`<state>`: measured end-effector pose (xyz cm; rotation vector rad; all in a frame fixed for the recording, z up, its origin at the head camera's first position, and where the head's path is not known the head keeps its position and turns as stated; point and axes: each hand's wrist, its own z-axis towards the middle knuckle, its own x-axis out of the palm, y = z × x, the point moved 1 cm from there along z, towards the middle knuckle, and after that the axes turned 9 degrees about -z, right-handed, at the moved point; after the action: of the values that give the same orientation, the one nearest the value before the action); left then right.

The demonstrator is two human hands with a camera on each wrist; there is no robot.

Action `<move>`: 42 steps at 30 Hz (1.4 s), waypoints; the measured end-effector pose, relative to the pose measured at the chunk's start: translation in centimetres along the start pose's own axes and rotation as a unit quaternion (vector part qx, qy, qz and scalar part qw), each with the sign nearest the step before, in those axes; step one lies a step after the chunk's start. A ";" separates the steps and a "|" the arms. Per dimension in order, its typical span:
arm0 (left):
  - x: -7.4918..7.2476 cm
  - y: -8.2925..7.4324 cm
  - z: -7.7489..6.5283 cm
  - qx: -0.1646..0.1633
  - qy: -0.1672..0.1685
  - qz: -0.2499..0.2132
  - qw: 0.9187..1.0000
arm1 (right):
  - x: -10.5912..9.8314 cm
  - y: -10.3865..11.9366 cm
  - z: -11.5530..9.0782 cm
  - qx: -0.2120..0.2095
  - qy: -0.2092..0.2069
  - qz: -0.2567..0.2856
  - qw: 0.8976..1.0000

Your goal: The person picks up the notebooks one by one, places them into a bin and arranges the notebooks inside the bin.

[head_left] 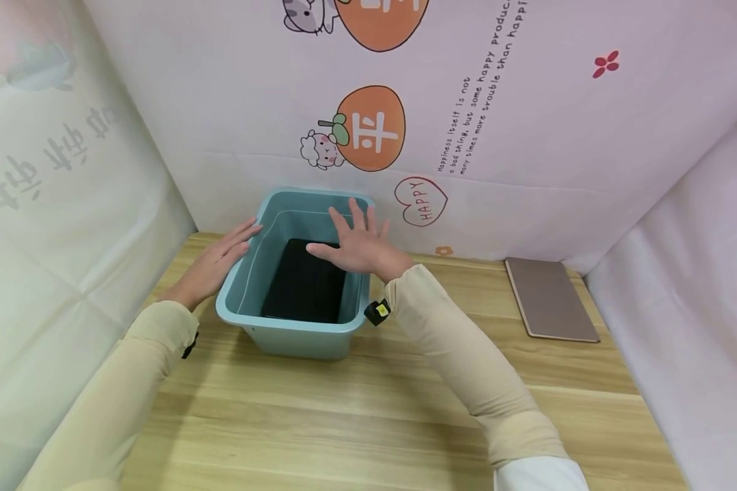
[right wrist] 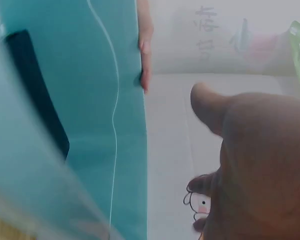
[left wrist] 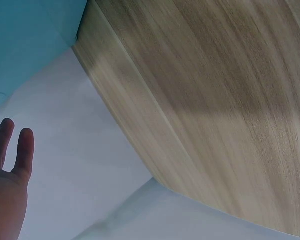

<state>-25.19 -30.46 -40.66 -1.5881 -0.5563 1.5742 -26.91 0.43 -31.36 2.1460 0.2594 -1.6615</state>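
A light-blue plastic bin (head_left: 295,339) stands on the wooden table against the back wall. Flat on its bottom lies a black rectangular object (head_left: 307,290), its kind not shown. My left hand (head_left: 211,267) rests along the bin's left rim, fingers stretched out. Over the bin's right side, my right hand (head_left: 364,247) is spread with fingers apart, holding nothing. In the right wrist view, that hand (right wrist: 270,162) hovers above the bin, and a dark edge of the black object (right wrist: 37,92) shows inside. Two fingers of the left hand (left wrist: 10,192) appear beside the bin in the left wrist view.
A closed brown notebook (head_left: 553,300) lies at the table's right, near the back wall. White printed cloth (head_left: 528,136) forms walls at the back, left and right. Bare wooden tabletop (head_left: 368,423) extends in front of the bin.
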 end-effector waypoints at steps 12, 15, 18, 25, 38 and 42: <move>0.0 0.1 -0.1 0.006 0.001 -0.006 1.000 | 0.7 -2.4 -0.9 -0.064 -0.109 -0.057 0.990; 0.0 0.1 -0.2 0.009 -0.005 -0.004 1.000 | 1.0 -2.9 -0.7 -0.075 -0.136 -0.062 0.986; 0.1 0.2 -0.2 0.007 -0.004 -0.002 1.000 | 1.3 -3.6 -0.6 -0.079 -0.146 -0.057 0.984; 0.5 0.2 -0.2 0.003 -0.002 -0.005 1.000 | 2.1 -5.3 -0.7 -0.075 -0.147 -0.049 0.985; -0.2 0.0 0.0 0.009 -0.002 0.006 1.000 | 3.2 -8.6 -1.9 -0.066 -0.167 -0.043 0.983; -0.1 -0.1 0.0 0.011 0.000 0.011 1.000 | 4.0 -10.0 -2.3 -0.056 -0.165 -0.038 0.984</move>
<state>-25.18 -30.50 -40.54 -1.5824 -0.5222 1.5916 -27.65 9.95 -36.79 1.7650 0.3284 -1.9626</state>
